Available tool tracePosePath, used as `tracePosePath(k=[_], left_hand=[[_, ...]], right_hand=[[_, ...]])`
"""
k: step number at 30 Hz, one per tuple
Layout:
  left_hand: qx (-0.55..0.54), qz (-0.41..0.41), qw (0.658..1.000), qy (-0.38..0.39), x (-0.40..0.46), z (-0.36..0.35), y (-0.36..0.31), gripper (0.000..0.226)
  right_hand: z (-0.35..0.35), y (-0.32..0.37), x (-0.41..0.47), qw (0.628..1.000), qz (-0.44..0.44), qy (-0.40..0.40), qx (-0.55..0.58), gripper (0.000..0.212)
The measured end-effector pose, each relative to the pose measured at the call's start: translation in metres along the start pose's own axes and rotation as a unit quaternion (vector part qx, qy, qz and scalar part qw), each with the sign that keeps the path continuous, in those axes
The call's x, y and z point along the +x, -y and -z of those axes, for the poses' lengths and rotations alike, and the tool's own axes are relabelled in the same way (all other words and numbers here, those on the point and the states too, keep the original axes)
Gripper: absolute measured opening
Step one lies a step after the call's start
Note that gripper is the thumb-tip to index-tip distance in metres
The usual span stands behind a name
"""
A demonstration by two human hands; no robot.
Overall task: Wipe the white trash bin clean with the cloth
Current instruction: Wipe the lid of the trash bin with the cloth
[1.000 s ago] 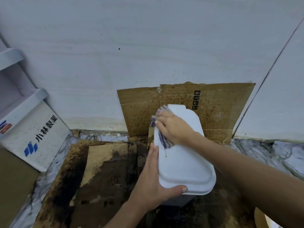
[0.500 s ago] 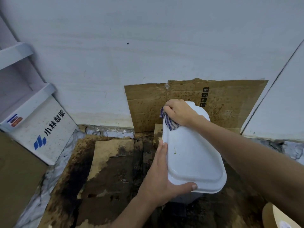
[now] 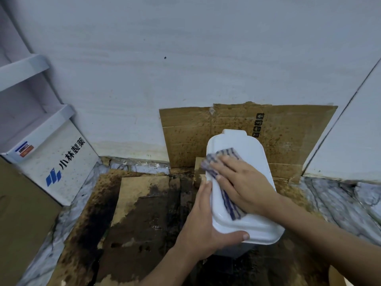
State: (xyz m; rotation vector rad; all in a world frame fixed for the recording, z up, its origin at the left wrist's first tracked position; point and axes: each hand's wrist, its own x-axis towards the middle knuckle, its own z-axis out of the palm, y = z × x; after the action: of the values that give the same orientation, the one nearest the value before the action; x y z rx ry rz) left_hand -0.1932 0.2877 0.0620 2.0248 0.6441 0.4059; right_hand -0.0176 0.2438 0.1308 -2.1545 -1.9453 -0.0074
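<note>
Low in the frame, just right of centre, the left hand [image 3: 203,230] is steadying the white trash bin [image 3: 243,228]: its fingers are lying straight up the lid's left edge while the thumb is hooking round the near rim, so it is grasping the bin. Just beyond, in the middle right of the frame, the right hand [image 3: 245,184] is pressing the blue-striped cloth [image 3: 221,162] flat against the lid, fingers spread and straight rather than clenched. The cloth is showing beyond the fingertips and again under the palm toward the near rim.

The lid's visible surface is looking white and unmarked, so the top seems largely wiped. The bin's walls are mostly hidden below the lid, and whether they are clean cannot be told; they are probably still waiting.

Further up the frame, the stained cardboard [image 3: 288,139] is leaning against the pale wall [image 3: 185,58] behind the bin, and a white printed box [image 3: 59,159] is sitting at the left edge.
</note>
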Motion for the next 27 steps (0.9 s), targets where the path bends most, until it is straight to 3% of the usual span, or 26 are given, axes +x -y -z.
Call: tracePosePath(k=[2, 4, 6, 10, 14, 17, 21, 24, 27], left_hand=[[0.009, 0.017, 1.0, 0.001, -0.001, 0.0, 0.001, 0.137], [0.012, 0.026, 1.0, -0.002, 0.0, 0.0, 0.0, 0.142], [0.005, 0.033, 0.999, -0.003, -0.001, 0.001, -0.004, 0.143], [-0.013, 0.003, 1.0, -0.025, 0.0, 0.002, -0.008, 0.141], [0.004, -0.028, 0.999, -0.041, 0.003, -0.003, -0.01, 0.138], [-0.01, 0.012, 1.0, -0.021, 0.001, -0.001, -0.004, 0.147], [0.024, 0.019, 0.999, -0.014, 0.001, -0.001, -0.001, 0.145], [0.047, 0.02, 0.998, -0.028, 0.001, -0.001, 0.002, 0.142], [0.047, 0.008, 0.998, -0.033, -0.001, -0.002, 0.003, 0.141]], right_hand=[[0.007, -0.018, 0.03, 0.994, -0.074, 0.044, -0.06, 0.064], [0.018, -0.033, 0.062, 0.988, -0.131, 0.083, -0.021, 0.058], [0.018, -0.028, 0.078, 0.992, -0.1, 0.078, 0.008, 0.05], [-0.006, 0.011, 0.037, 0.997, 0.022, 0.05, -0.049, 0.046], [-0.01, 0.027, -0.035, 0.998, 0.005, 0.034, -0.043, 0.057], [0.0, -0.015, -0.051, 0.994, -0.085, 0.053, -0.043, 0.063], [0.018, -0.071, -0.019, 0.971, -0.209, 0.096, 0.06, 0.058], [0.01, -0.058, -0.016, 0.944, -0.237, 0.036, 0.228, 0.06], [-0.007, -0.026, -0.061, 0.927, -0.258, -0.035, 0.271, 0.061]])
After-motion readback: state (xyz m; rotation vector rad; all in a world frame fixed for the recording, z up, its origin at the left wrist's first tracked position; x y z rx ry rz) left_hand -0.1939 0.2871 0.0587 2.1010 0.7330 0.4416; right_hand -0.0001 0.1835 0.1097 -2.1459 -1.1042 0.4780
